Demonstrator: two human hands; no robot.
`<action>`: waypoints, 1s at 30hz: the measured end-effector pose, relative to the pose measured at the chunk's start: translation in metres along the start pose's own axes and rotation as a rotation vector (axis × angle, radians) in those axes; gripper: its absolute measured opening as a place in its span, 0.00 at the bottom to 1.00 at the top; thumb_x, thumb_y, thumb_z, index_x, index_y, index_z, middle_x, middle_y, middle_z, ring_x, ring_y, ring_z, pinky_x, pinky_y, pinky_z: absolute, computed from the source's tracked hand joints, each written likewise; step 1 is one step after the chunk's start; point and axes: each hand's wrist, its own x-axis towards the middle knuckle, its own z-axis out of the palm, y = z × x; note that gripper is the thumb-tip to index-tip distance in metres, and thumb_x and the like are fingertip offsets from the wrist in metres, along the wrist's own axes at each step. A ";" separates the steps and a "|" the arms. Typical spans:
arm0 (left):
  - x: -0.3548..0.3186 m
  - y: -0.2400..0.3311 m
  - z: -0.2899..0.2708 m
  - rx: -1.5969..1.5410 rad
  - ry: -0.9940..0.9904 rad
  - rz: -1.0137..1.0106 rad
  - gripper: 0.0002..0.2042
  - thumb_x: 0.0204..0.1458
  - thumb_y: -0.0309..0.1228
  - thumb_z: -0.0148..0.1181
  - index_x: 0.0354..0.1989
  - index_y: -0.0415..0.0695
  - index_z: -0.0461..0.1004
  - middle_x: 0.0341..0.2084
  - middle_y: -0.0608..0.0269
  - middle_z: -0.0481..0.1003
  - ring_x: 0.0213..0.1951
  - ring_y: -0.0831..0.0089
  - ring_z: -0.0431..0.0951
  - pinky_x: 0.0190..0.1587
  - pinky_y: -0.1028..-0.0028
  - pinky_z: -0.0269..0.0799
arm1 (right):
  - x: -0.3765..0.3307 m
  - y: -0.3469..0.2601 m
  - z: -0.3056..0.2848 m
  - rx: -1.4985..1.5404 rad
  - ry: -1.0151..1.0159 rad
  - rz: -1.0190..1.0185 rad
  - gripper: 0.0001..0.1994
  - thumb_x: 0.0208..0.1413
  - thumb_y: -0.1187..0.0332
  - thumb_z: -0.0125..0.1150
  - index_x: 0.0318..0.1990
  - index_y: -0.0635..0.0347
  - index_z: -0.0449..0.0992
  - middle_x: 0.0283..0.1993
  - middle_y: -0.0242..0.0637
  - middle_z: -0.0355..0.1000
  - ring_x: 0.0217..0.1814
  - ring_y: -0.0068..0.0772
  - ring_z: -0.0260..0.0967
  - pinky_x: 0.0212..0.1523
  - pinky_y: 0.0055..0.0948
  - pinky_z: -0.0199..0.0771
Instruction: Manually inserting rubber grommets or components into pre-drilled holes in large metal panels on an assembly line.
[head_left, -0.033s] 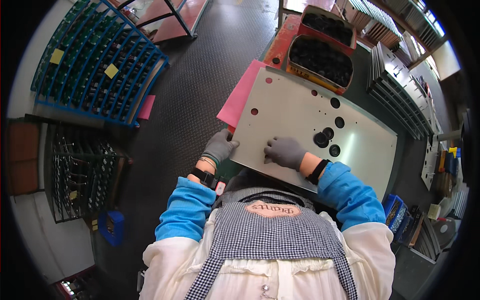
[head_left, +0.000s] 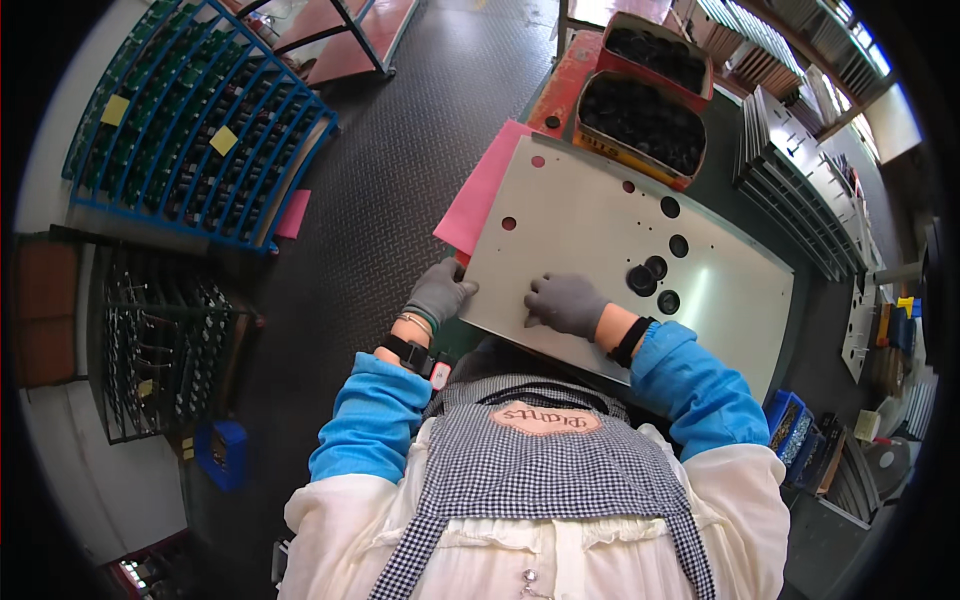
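A flat pale-grey metal panel with round holes lies at a slant in front of me. My left hand, in a grey glove, is closed at the panel's near left corner, thumb along its edge. On the panel's near part rests my right hand, also gloved, its fingers curled under; anything inside them is hidden. To its right, black round caps sit in a small cluster. Other black discs show along the panel's middle; whether each is a seated cap or a hole is hard to tell.
Two open boxes full of black caps stand beyond the panel, the nearer box yellow-sided. A pink sheet sticks out under the panel's left edge. Racks of parts stand left; stacked panels and blue bins are right.
My right hand has slid slightly left across the panel, its forearm shifting with it. My left hand, the panel and the caps stay where they were.
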 end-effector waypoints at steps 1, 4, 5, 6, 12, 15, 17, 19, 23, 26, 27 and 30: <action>0.000 0.000 0.000 -0.002 -0.002 -0.007 0.22 0.50 0.39 0.65 0.50 0.39 0.74 0.43 0.45 0.79 0.47 0.53 0.80 0.52 0.61 0.72 | 0.004 0.001 -0.003 0.004 -0.039 -0.008 0.13 0.53 0.55 0.63 0.37 0.54 0.77 0.41 0.39 0.73 0.46 0.46 0.73 0.44 0.42 0.76; 0.002 -0.002 -0.001 0.006 0.000 -0.009 0.23 0.49 0.39 0.66 0.51 0.39 0.74 0.44 0.44 0.79 0.47 0.53 0.80 0.52 0.62 0.72 | 0.008 0.000 -0.007 0.041 -0.082 -0.088 0.16 0.51 0.53 0.65 0.37 0.55 0.76 0.41 0.39 0.73 0.47 0.47 0.73 0.44 0.42 0.76; 0.002 -0.002 0.000 0.005 -0.007 -0.015 0.23 0.49 0.39 0.66 0.51 0.39 0.74 0.44 0.44 0.79 0.47 0.53 0.80 0.52 0.62 0.72 | 0.007 0.000 -0.007 0.007 -0.094 -0.055 0.17 0.50 0.52 0.66 0.37 0.55 0.76 0.41 0.40 0.73 0.47 0.48 0.73 0.44 0.43 0.76; 0.003 -0.003 -0.001 0.012 -0.015 -0.008 0.23 0.49 0.39 0.66 0.51 0.38 0.74 0.44 0.44 0.79 0.47 0.53 0.80 0.52 0.62 0.72 | 0.007 0.000 -0.007 0.055 -0.076 -0.095 0.17 0.49 0.51 0.67 0.37 0.55 0.76 0.41 0.40 0.73 0.46 0.48 0.73 0.44 0.43 0.76; 0.011 -0.006 -0.002 -0.013 -0.075 0.021 0.23 0.50 0.36 0.66 0.51 0.36 0.73 0.42 0.47 0.79 0.45 0.59 0.81 0.50 0.65 0.74 | 0.013 0.008 -0.014 0.118 -0.133 -0.040 0.20 0.46 0.50 0.69 0.38 0.54 0.77 0.41 0.40 0.74 0.46 0.48 0.73 0.44 0.45 0.75; 0.010 -0.005 -0.003 -0.023 -0.075 0.014 0.22 0.50 0.35 0.66 0.51 0.35 0.73 0.42 0.47 0.79 0.44 0.59 0.81 0.49 0.65 0.74 | 0.023 0.014 -0.025 0.131 -0.334 0.017 0.19 0.46 0.51 0.70 0.38 0.55 0.78 0.40 0.40 0.75 0.45 0.47 0.74 0.43 0.44 0.74; 0.008 -0.004 -0.004 -0.016 -0.074 -0.013 0.22 0.50 0.35 0.66 0.51 0.35 0.73 0.42 0.47 0.79 0.44 0.59 0.81 0.49 0.65 0.74 | 0.027 0.012 -0.031 0.043 -0.366 -0.007 0.19 0.45 0.52 0.70 0.38 0.55 0.78 0.38 0.41 0.76 0.44 0.47 0.75 0.43 0.44 0.74; 0.007 -0.002 -0.005 -0.042 -0.086 0.014 0.22 0.50 0.35 0.66 0.51 0.35 0.73 0.42 0.46 0.79 0.44 0.59 0.81 0.48 0.65 0.74 | 0.029 0.011 -0.038 0.033 -0.365 -0.004 0.19 0.46 0.52 0.70 0.39 0.55 0.79 0.38 0.41 0.77 0.42 0.48 0.76 0.42 0.44 0.74; 0.007 -0.003 -0.002 -0.052 -0.081 0.024 0.22 0.51 0.34 0.66 0.51 0.35 0.73 0.42 0.46 0.79 0.44 0.60 0.81 0.47 0.65 0.75 | 0.044 0.013 -0.049 0.172 -0.514 0.171 0.19 0.46 0.53 0.69 0.41 0.54 0.80 0.39 0.42 0.78 0.41 0.48 0.76 0.42 0.44 0.75; 0.011 -0.005 -0.001 -0.003 -0.074 -0.023 0.21 0.51 0.34 0.66 0.50 0.35 0.73 0.41 0.46 0.79 0.43 0.60 0.81 0.46 0.65 0.75 | 0.053 0.006 -0.042 -0.030 -0.537 0.038 0.18 0.48 0.54 0.68 0.43 0.54 0.80 0.40 0.42 0.78 0.42 0.49 0.76 0.43 0.43 0.75; 0.012 -0.005 -0.001 0.008 -0.090 0.004 0.21 0.51 0.34 0.66 0.51 0.35 0.73 0.40 0.47 0.79 0.43 0.60 0.81 0.46 0.65 0.75 | 0.053 0.005 -0.039 -0.043 -0.519 0.097 0.18 0.48 0.55 0.67 0.43 0.54 0.80 0.40 0.43 0.78 0.42 0.49 0.76 0.43 0.43 0.75; 0.018 0.000 -0.008 0.036 -0.167 0.052 0.22 0.50 0.36 0.67 0.50 0.36 0.73 0.38 0.47 0.80 0.41 0.60 0.81 0.45 0.65 0.75 | 0.039 0.001 -0.031 0.058 -0.377 0.190 0.18 0.50 0.56 0.66 0.44 0.55 0.80 0.40 0.44 0.78 0.43 0.51 0.76 0.45 0.44 0.75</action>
